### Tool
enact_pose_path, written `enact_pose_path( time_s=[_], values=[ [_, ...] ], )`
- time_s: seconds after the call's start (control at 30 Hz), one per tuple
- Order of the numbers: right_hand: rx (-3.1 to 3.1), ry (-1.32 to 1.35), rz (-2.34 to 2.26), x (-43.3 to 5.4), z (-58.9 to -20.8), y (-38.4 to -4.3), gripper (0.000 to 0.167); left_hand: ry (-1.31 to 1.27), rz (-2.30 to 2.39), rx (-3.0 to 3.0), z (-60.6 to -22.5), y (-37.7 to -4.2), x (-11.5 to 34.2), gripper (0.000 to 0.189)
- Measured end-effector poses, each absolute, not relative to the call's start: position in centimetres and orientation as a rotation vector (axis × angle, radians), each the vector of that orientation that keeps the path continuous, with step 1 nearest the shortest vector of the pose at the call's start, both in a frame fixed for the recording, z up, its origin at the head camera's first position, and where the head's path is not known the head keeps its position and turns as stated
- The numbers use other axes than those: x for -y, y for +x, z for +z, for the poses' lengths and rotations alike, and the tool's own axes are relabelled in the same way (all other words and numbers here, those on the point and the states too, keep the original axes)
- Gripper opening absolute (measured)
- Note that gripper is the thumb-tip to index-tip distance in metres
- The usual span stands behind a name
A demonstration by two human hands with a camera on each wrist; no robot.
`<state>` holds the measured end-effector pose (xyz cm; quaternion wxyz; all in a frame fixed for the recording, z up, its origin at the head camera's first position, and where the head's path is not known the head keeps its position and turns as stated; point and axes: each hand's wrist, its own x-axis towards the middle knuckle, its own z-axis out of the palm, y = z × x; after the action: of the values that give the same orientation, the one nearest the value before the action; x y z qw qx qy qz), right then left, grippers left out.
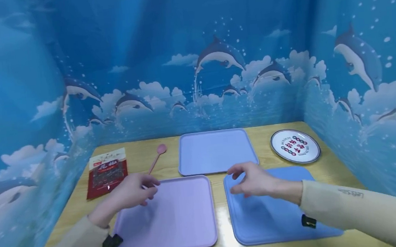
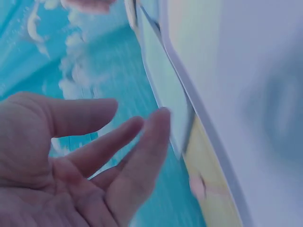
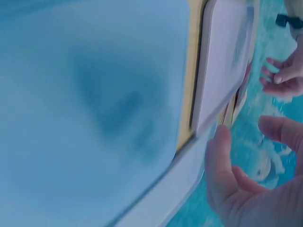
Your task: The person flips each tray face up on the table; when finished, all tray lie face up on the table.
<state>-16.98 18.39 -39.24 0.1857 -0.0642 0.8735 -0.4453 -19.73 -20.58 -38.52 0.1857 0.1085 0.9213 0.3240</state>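
Observation:
My left hand (image 1: 135, 189) hovers over the far left corner of the purple tray (image 1: 181, 219), fingers loosely bent and holding nothing. Beyond it lie a pink spoon (image 1: 157, 157) and a red and white packet (image 1: 107, 173) of dried spice. Over the blue tray (image 1: 273, 219) hangs my right hand (image 1: 254, 179), its thumb and fingers apart with nothing between them. Its shadow falls on the blue surface in the right wrist view. The left wrist view shows the thumb and fingers of the left hand (image 2: 94, 161) spread in the air.
A lavender tray (image 1: 217, 152) lies at the back middle of the wooden table (image 1: 225, 231). To its right is a white plate (image 1: 295, 146) with a dark rim and red lettering. A blue curtain (image 1: 192, 61) printed with dolphins surrounds the table's back and sides.

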Motion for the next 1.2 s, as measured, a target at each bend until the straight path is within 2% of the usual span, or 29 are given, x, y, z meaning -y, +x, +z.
enact_pose_path(
  time_s=[0.27, 0.4, 0.6, 0.73, 0.9, 1.2],
  values=[
    [-2.609, -0.082, -1.09, -24.6, -37.9, -17.4, 0.062, 0.53, 1.095, -2.406, -39.9, -19.6, 12.2, 0.038],
    [-2.785, -0.151, -0.857, -28.0, -38.1, -17.4, 0.063, 0.546, 1.227, -2.333, -41.3, -19.7, 7.7, 0.043],
    [-2.959, -0.181, -0.501, -33.7, -38.9, -17.4, 0.068, 0.475, 1.264, -2.323, -42.7, -19.8, 2.7, 0.066],
    [-2.913, -0.096, -0.468, -36.7, -39.8, -17.1, 0.07, 0.425, 1.207, -2.343, -42.9, -19.9, 1.0, 0.076],
    [-2.795, 0.014, -0.578, -38.8, -41.6, -16.0, 0.065, 0.422, 1.16, -2.34, -43.0, -20.0, 0.0, 0.08],
    [-2.803, 0.05, -0.62, -39.9, -44.1, -14.4, 0.08, 0.406, 1.173, -2.304, -43.5, -20.0, -0.4, 0.076]
  ],
)
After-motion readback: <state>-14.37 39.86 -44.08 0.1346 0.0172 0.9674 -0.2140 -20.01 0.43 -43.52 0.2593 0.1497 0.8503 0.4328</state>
